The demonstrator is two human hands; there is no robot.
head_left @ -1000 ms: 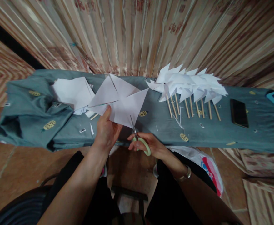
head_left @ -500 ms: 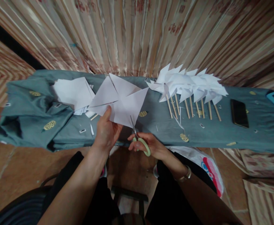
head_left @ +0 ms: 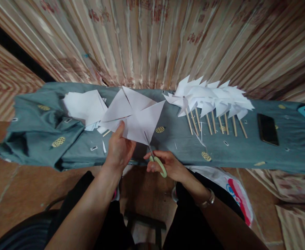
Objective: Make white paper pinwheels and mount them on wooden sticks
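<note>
Compared with half a second ago, the whole view sits slightly lower in the frame; your left hand [head_left: 119,147], your right hand [head_left: 171,166], the sheet of paper [head_left: 139,119] and the scissors [head_left: 161,168] keep nearly the same arrangement.

Nearest, bottom of frame: your black trousers [head_left: 187,222], both forearms reaching inward. A silvery bracelet [head_left: 210,198] circles your right wrist. Lower right: a white plastic bag [head_left: 237,194] with red and blue print.

Centre: your right hand grips the scissors by their green handles, blades pointing up at the sheet's lowest corner. One blade shows over the paper; the other cannot be made out. Your left hand pinches the sheet along its lower left edge, thumb on top. The sheet is at mid-frame, above the grey-green cloth [head_left: 189,152], with slits running in from its top, left and right corners.

Left of centre: a stack of white paper [head_left: 83,106] on the cloth. Right of centre: a row of overlapping white pinwheels [head_left: 209,97], sticks toward you. Farther right: a dark phone [head_left: 267,129]. Behind, across the top: a pleated curtain [head_left: 142,41].
</note>
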